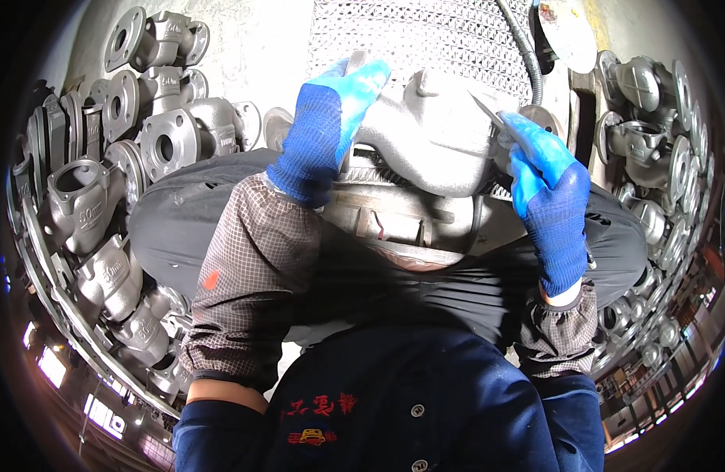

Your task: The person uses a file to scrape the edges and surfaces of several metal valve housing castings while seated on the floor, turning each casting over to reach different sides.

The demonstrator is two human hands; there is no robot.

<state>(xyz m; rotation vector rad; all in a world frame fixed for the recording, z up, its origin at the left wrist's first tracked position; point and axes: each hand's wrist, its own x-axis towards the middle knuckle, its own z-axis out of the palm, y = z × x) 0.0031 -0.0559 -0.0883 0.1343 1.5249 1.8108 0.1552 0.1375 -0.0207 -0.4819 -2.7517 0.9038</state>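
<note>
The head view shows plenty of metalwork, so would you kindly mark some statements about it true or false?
1. The left hand and right hand wear blue gloves. True.
2. The right hand is empty. False: it holds a thin tool.
3. A casting lies between the hands. True.
4. The hose runs along the mesh's left side. False: the hose runs along the right side of the mesh.
5. Other castings are at both left and right. True.
</note>
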